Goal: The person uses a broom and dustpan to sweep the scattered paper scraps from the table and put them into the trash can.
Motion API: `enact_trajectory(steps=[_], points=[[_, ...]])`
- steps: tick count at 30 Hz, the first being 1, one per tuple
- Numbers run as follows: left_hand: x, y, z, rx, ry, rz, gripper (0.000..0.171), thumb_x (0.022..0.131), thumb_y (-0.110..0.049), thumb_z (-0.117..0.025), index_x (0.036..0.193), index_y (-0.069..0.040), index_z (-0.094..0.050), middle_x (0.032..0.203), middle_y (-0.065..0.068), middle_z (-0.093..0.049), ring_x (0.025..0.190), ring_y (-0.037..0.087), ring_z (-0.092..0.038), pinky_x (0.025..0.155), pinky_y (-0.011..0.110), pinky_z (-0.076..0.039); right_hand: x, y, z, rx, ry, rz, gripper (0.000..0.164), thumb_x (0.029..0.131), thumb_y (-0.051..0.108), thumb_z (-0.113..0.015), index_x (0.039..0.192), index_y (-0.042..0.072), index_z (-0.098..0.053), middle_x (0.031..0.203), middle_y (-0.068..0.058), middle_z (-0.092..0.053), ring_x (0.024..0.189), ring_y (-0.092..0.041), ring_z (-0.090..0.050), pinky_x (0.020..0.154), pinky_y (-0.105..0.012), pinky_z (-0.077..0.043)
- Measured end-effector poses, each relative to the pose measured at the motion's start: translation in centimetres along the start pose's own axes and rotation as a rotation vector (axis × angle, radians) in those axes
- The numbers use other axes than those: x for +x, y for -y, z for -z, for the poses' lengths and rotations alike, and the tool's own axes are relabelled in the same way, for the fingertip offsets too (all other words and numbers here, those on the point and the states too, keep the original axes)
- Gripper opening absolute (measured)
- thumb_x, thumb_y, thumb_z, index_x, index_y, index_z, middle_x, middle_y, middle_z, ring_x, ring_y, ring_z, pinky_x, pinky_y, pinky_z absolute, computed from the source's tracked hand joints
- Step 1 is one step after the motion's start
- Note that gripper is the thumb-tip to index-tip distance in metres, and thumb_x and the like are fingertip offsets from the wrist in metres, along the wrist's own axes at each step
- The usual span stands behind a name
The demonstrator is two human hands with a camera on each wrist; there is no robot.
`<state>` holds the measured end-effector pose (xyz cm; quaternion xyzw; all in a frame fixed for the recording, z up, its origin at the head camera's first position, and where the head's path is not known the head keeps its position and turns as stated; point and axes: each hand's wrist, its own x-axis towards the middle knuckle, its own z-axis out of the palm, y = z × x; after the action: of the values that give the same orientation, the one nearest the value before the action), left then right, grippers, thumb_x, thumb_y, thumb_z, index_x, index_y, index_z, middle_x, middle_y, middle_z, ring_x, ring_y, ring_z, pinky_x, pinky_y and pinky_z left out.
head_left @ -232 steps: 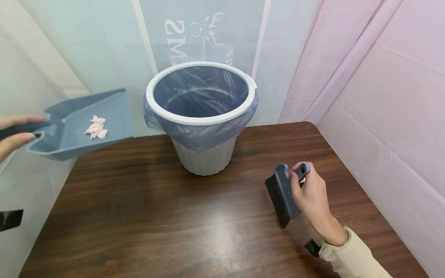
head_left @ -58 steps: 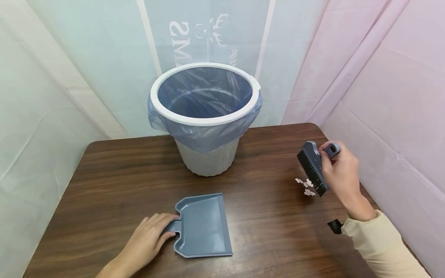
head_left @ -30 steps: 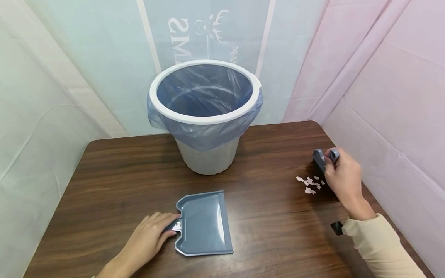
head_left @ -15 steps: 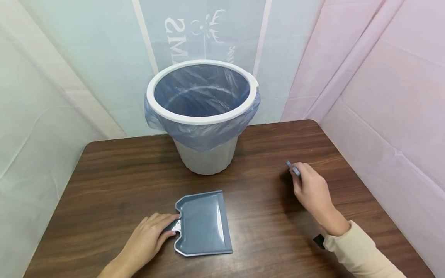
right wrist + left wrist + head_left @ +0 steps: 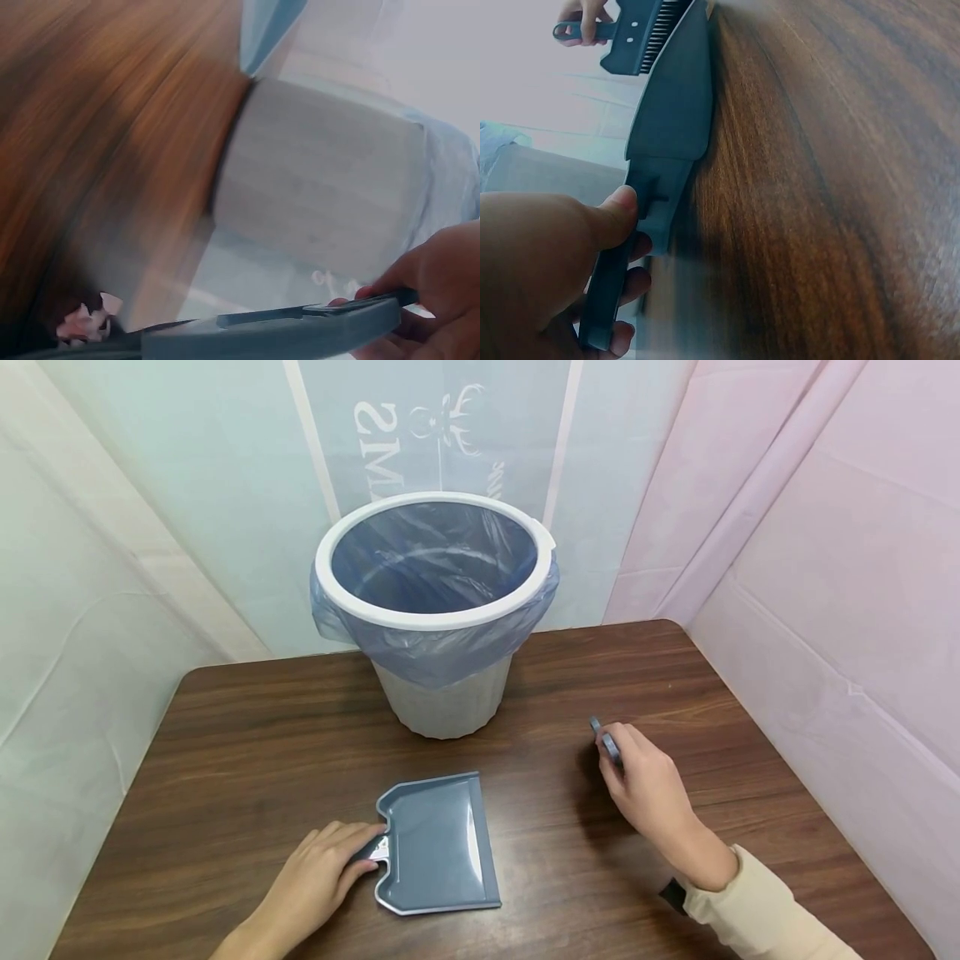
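Looks to be at the sweeping step. Grips the pan (image 5: 435,843) with the left hand (image 5: 317,872), facing it toward 3 o'clock, low on the table (image 5: 300,760); holds the brush (image 5: 612,750) in the right hand (image 5: 647,778) at 2 o'clock from the pan, close by the scraps (image 5: 84,324). Probably calls next for drawing these toward 8 o'clock, onto the pan. Shows nothing in the pan; at 12 o'clock beyond it, shows only a blue bag (image 5: 442,564) inside the bin (image 5: 446,710)

Glossy wood-grain tabletop (image 5: 247,760); printed blue sheeting (image 5: 517,452) at 12 o'clock, creased pink sheeting (image 5: 847,568) at 2, pale sheeting (image 5: 75,577) at 10.
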<state>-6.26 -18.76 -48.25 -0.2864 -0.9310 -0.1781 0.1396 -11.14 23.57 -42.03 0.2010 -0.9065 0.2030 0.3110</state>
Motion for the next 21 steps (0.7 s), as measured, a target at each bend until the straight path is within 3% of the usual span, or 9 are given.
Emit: enact_trajectory(steps=[5, 11, 18, 21], points=[[0.0, 0.0, 0.1, -0.003, 0.001, 0.002, 0.044, 0.084, -0.023, -0.084, 0.126, -0.016, -0.072, 0.116, -0.008, -0.072, 0.1, 0.007, -0.063, 0.077, 0.034, -0.053, 0.2, 1.0, 0.2, 0.025, 0.025, -0.006, 0.017, 0.088, -0.008, -0.067, 0.096, 0.005, -0.058, 0.085, -0.003, -0.057, 0.07, -0.012, -0.056, 0.058, -0.036, -0.052], [0.0, 0.0, 0.1, -0.006, 0.008, 0.007, 0.044, 0.084, -0.023, -0.083, 0.126, -0.015, -0.071, 0.117, -0.008, -0.072, 0.1, 0.007, -0.063, 0.077, 0.033, -0.052, 0.6, 2.6, 0.3, 0.068, 0.022, -0.053, 0.023, 0.087, -0.01, -0.07, 0.094, 0.008, -0.058, 0.084, 0.001, -0.056, 0.064, -0.006, -0.056, 0.055, -0.029, -0.051], [0.0, 0.0, 0.1, 0.0, 0.005, 0.008, 0.045, 0.084, -0.023, -0.083, 0.127, -0.015, -0.071, 0.116, -0.007, -0.073, 0.1, 0.008, -0.063, 0.077, 0.036, -0.053, 1.0, 3.7, 0.4, 0.088, -0.016, -0.051, 0.021, 0.085, -0.008, -0.067, 0.094, 0.008, -0.057, 0.083, -0.001, -0.055, 0.07, -0.01, -0.052, 0.057, -0.029, -0.048], [0.0, 0.0, 0.1, -0.001, 0.009, 0.009, 0.045, 0.084, -0.024, -0.083, 0.127, -0.015, -0.071, 0.117, -0.007, -0.072, 0.1, 0.008, -0.063, 0.077, 0.036, -0.053, 1.4, 3.8, 0.7, 0.12, -0.034, -0.062, 0.022, 0.084, -0.01, -0.068, 0.096, 0.006, -0.058, 0.084, -0.002, -0.057, 0.07, -0.008, -0.052, 0.058, -0.023, -0.047]])
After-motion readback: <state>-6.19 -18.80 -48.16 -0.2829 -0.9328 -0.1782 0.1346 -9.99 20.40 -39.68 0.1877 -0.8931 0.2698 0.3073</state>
